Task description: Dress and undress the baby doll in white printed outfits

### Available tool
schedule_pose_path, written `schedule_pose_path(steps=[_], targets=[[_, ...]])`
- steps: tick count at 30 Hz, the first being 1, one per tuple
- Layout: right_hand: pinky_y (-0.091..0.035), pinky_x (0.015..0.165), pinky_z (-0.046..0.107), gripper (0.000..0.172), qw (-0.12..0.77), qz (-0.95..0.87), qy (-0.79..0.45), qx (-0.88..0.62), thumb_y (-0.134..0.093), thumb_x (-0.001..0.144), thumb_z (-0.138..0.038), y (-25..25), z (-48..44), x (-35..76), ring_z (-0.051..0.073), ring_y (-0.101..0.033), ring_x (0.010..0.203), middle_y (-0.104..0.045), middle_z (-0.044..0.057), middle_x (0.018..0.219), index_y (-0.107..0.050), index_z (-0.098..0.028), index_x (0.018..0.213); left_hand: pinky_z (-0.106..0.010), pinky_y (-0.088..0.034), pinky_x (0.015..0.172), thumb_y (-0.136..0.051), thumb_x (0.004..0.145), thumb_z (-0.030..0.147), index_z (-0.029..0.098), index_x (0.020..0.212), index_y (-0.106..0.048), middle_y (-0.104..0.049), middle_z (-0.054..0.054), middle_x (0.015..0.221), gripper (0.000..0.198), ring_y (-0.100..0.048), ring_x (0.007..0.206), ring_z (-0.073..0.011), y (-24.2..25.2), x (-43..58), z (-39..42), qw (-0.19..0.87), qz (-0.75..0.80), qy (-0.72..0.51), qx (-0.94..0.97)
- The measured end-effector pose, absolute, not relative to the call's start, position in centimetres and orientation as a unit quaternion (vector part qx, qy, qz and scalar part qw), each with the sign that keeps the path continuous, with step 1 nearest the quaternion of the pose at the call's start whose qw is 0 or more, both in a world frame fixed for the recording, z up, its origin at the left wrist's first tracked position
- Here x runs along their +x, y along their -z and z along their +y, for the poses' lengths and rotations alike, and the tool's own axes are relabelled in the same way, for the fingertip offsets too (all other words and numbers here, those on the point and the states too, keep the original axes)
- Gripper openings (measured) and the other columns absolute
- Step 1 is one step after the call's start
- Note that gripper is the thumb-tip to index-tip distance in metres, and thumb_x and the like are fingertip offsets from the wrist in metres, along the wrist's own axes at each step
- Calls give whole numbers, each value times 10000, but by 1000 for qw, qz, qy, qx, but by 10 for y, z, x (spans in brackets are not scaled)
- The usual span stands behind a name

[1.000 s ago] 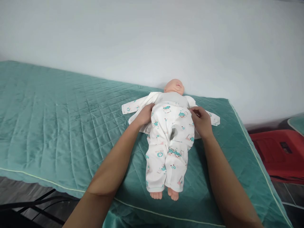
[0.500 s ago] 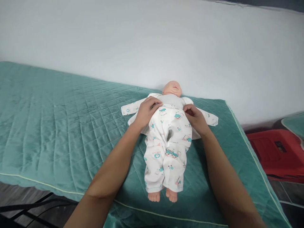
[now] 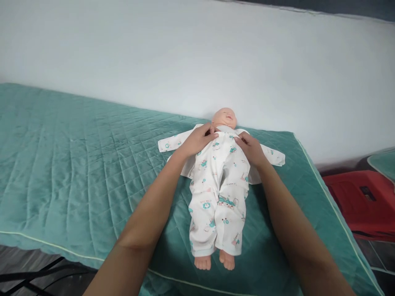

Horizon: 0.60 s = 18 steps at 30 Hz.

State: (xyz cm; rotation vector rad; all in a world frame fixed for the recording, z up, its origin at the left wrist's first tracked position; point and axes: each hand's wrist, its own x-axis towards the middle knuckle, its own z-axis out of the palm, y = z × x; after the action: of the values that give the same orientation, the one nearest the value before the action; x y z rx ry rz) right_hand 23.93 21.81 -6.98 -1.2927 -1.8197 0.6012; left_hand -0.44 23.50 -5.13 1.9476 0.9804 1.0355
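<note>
A baby doll (image 3: 224, 117) lies on its back, head by the wall and bare feet toward me. White printed trousers (image 3: 220, 181) cover its legs, and their waistband is drawn up to the chest. My left hand (image 3: 200, 139) pinches the waistband at its left corner, fingers closed. At the right corner my right hand (image 3: 249, 148) grips the same waistband, thumb and fingers together. Under the doll a white printed jacket (image 3: 174, 141) is spread out, its sleeves stretched to both sides. A little of a pale undershirt shows below the doll's chin.
A green quilted cover (image 3: 77, 164) lies over the bed beneath the doll. Behind it rises a white wall (image 3: 185, 53). A red plastic stool (image 3: 361, 201) stands beyond the right edge, and black metal bars (image 3: 40, 275) show at lower left.
Both hands have pulled the trousers' waistband upward over the belly to the chest. Less of the pale undershirt shows now, and the hands are closer together.
</note>
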Motion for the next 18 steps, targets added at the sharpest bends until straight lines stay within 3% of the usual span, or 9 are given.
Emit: schedule_pose_path(steps=[3,7,10,14,18], targets=[[-348,645,299,393,418,-694,-224,-541,-556,909,-550,73,233,233,152,-407,655,-465,-32,652,-480,-236,686,-291,-377,723,-579,898,308,204,799,-505,-595,10,779,161,-527,754,-160,52,1,255,324,440,-398,737],[-326,624,296,381,446,-663,-207,-564,-568,901,-529,76,238,227,148,-382,636,-439,-36,636,-460,-239,679,-284,-365,703,-597,874,257,206,780,-492,-530,35,702,150,-490,697,-143,59,6,267,314,464,-426,711],[-366,660,310,332,448,-684,-157,-555,-567,907,-499,76,234,230,163,-429,662,-487,-23,671,-478,-243,715,-290,-401,739,-604,861,239,204,810,-529,-587,19,770,97,-539,751,-154,63,8,262,314,450,-451,704],[-416,916,425,286,422,-748,-88,-505,-537,922,-446,78,234,241,247,-555,954,-620,69,928,-532,-237,727,-336,-426,885,-586,886,272,195,841,-608,-639,-38,928,92,-568,939,-198,63,2,254,260,439,-429,745],[-388,1055,462,271,398,-770,-178,-466,-503,932,-408,80,234,248,272,-556,1214,-653,96,1235,-509,-239,720,-355,-418,955,-581,903,337,193,890,-626,-623,-62,1033,152,-549,1027,-212,61,-9,254,254,439,-380,773]])
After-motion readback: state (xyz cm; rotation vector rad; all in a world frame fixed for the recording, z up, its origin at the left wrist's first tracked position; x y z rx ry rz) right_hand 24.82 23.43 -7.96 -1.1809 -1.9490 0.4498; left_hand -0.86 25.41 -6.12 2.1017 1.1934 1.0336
